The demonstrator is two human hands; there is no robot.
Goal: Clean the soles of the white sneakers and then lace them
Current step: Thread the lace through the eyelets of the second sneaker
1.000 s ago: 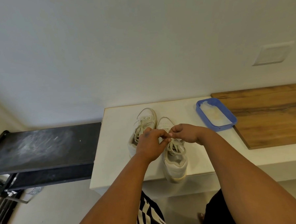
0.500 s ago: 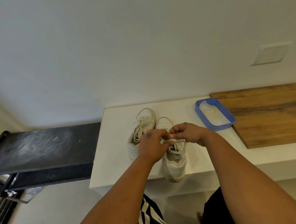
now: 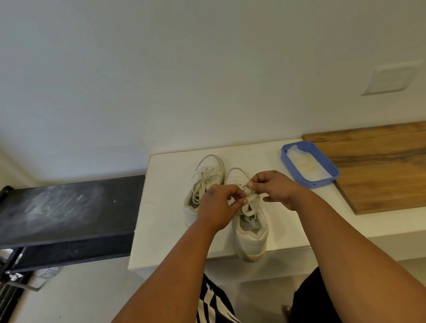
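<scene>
Two forearms are seen reaching forward over the white bench (image 3: pixel 165 213), one from each side. Nearest the bench edge stands the right sneaker (image 3: pixel 250 229), heel overhanging slightly, and its lace (image 3: pixel 249 204) is being worked: one strand is pinched in the grip of the left hand (image 3: pixel 218 206), another in the grip of the right hand (image 3: pixel 274 189), both grips closed on the lace over the eyelets. Lacing of this shoe is judged to be under way and unfinished, though how many eyelets are threaded cannot be told. Just beside it, a little farther back, the left sneaker (image 3: pixel 206 180) is seen with a lace already in place but lying loose. The soles are hidden, so their cleaning cannot be confirmed. Farther right, one blue tray (image 3: pixel 331 177) with pale contents is counted, partly on one wooden board (image 3: pixel 392 166). Two sneakers are counted in all.
</scene>
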